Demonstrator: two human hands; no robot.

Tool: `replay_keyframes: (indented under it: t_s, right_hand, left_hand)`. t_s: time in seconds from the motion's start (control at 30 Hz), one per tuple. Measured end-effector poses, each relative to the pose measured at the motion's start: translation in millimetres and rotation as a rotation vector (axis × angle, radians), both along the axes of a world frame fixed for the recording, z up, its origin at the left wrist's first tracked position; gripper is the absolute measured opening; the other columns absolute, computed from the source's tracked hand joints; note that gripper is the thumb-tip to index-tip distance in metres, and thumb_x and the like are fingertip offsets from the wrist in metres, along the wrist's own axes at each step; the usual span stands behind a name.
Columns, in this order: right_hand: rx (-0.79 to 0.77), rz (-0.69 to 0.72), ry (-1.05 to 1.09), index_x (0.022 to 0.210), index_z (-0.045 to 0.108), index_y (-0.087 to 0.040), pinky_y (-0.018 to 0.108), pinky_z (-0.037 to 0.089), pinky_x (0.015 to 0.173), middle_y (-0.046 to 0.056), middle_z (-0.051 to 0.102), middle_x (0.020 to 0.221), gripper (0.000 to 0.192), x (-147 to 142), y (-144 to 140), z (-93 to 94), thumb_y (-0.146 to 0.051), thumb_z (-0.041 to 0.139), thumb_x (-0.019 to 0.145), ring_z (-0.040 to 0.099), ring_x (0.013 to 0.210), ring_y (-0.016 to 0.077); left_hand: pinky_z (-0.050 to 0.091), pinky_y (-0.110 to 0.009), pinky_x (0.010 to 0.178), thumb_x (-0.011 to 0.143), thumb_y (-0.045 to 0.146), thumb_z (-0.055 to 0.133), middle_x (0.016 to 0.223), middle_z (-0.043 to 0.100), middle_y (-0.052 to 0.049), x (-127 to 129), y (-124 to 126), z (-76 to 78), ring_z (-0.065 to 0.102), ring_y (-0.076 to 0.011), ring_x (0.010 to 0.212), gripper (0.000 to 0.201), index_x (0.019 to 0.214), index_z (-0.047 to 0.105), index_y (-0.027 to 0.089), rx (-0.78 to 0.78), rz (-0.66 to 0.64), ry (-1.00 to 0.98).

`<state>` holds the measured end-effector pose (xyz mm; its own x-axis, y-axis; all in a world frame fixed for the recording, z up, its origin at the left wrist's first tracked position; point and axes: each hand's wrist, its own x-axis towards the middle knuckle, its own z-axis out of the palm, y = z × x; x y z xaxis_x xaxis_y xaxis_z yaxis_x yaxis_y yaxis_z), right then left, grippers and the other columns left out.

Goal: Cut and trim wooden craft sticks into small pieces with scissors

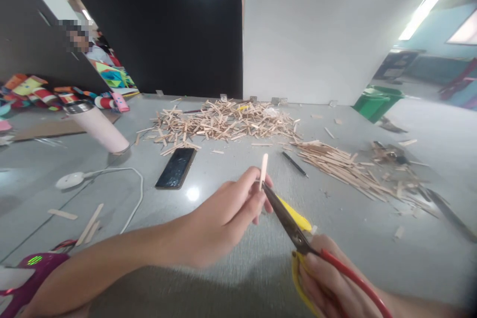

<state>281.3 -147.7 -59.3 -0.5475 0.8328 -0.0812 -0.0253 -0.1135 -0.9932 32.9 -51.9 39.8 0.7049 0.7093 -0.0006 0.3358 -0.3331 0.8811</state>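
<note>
My left hand (227,218) pinches a pale wooden craft stick (264,169) upright between thumb and fingers. My right hand (331,283) grips scissors (294,226) with red and yellow handles. The dark blades meet the stick just above my left fingertips. Both hands hover over the grey table (223,258) near its front edge.
A big heap of cut wooden sticks (223,121) lies at the back, with a row of long sticks (343,166) to the right. A black phone (176,168), a black pen (295,164), a pink tumbler (99,126), a white cable (112,179) and a green bin (377,102) are also here. A person sits far left.
</note>
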Motion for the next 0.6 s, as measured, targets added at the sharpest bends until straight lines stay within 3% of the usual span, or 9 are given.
replay_keyframes:
  t_s: [0.17,0.3,0.47,0.6]
  right_hand:
    - [-0.037,-0.029,-0.104,0.053,0.042,-0.025,0.021,0.021,0.033,-0.005,0.041,0.040,0.074,-2.9,1.4,6.6,-0.074,0.041,0.107,0.034,0.034,0.0060]
    - [-0.042,-0.117,-0.204,0.057,0.041,-0.025,0.021,0.023,0.035,-0.006,0.040,0.044,0.071,-6.0,-4.4,11.5,-0.076,0.046,0.105,0.034,0.037,0.0055]
    - [-0.081,-0.069,-0.153,0.061,0.044,-0.024,0.020,0.024,0.035,-0.005,0.044,0.048,0.066,0.2,-8.7,5.7,-0.067,0.044,0.111,0.038,0.039,0.0055]
    - [-0.144,-0.041,-0.116,0.061,0.041,-0.025,0.020,0.028,0.037,-0.007,0.042,0.049,0.067,6.9,-6.6,4.2,-0.068,0.038,0.112,0.036,0.039,0.0057]
  left_hand:
    - [0.056,-0.027,0.061,0.117,0.047,0.043,0.102,0.075,-0.006,-0.3,3.4,-2.4,0.072,-0.0160,0.078,0.027,0.123,0.051,0.021,-0.218,-0.012,-0.164]
    - [0.063,-0.028,0.064,0.116,0.041,0.047,0.093,0.074,-0.004,3.5,1.5,-8.7,0.078,-0.0183,0.080,0.019,0.120,0.046,0.022,-0.278,-0.010,-0.249]
    - [0.064,-0.030,0.069,0.116,0.042,0.046,0.093,0.075,-0.004,4.5,0.7,-11.4,0.078,-0.0182,0.081,0.020,0.119,0.045,0.022,-0.224,0.012,-0.224]
    - [0.058,-0.029,0.069,0.117,0.042,0.045,0.095,0.079,-0.004,-1.0,3.6,-6.3,0.073,-0.0160,0.077,0.019,0.120,0.049,0.023,-0.064,0.042,-0.044]
